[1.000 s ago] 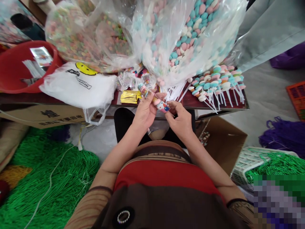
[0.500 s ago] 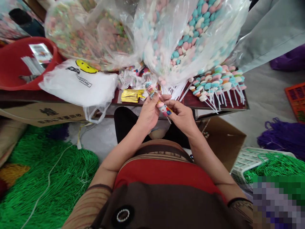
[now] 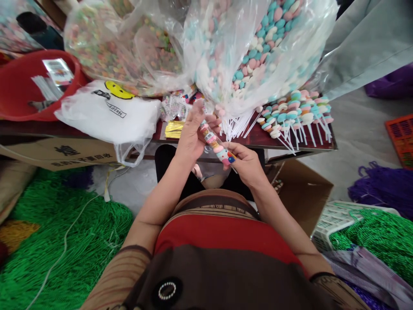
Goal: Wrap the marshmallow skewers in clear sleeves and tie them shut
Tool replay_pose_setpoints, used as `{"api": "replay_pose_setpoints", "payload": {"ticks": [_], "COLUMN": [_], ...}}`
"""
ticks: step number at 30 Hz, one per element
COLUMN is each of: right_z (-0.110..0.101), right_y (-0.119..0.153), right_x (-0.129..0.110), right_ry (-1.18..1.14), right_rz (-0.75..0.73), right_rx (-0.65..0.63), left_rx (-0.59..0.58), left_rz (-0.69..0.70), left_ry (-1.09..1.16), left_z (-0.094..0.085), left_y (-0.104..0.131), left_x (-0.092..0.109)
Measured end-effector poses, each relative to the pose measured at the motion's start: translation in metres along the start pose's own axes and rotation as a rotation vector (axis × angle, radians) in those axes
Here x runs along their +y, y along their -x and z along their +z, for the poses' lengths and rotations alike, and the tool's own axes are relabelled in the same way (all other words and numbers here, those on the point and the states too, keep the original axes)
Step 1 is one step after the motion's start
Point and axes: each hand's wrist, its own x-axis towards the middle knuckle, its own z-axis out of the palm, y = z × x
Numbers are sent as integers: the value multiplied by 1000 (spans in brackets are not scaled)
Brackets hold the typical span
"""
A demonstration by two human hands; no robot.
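Note:
A marshmallow skewer (image 3: pixel 211 140) in a clear printed wrapper slants between my hands over the table's front edge. My left hand (image 3: pixel 191 135) is closed around the wrapper's upper end, its fingertips pinched near the top. With thumb and fingers, my right hand (image 3: pixel 247 161) grips the lower end by the stick. Just left of my left hand lie gold twist ties (image 3: pixel 174 129), partly hidden by it. Printed clear wrappers (image 3: pixel 176 106) are heaped behind them. Loose white sticks (image 3: pixel 238 125) fan out behind my right hand.
Unwrapped marshmallow skewers (image 3: pixel 292 113) are piled at the table's right end. Large clear bags of marshmallows (image 3: pixel 254 56) and small colourful sweets (image 3: pixel 129 47) stand at the back. A white plastic bag (image 3: pixel 106 114) and red basin (image 3: pixel 19 92) lie left. An open cardboard box (image 3: pixel 303 189) stands below right.
My left hand has slid up the skewer to the wrapper's top, uncovering its middle. The right hand still grips the lower end, slightly lower. Fewer gold ties show.

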Motion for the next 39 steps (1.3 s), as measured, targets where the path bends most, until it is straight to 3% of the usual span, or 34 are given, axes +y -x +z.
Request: {"api": "replay_pose_setpoints", "payload": {"ticks": [5,8,15,21,28,31,39], "right_z": [7,10,21,29,12,9,18], "right_y": [3,3,3,-4,-7,-6,-7], "right_x": [-1,1,3,11,10,9,33], "right_ry": [95,135,48,-15,-38,25,83], "right_rz": [-21,-30,40,57,67,48,24], "right_rx": [-45,-32,89,163,-86,-104,109], "left_rx": [204,250,230,245,247,226,209], "left_rz": [-11,-8,-8,37,26,-2,-30], "left_ry": [-55,-52,-40,-67,-77,-89,-154], "left_z": [3,7,16,12,9,8,5], "left_y": [-1,1,8,9,4,3,5], "left_x": [-18,-24,-24,-27,-18,-18,-33]}}
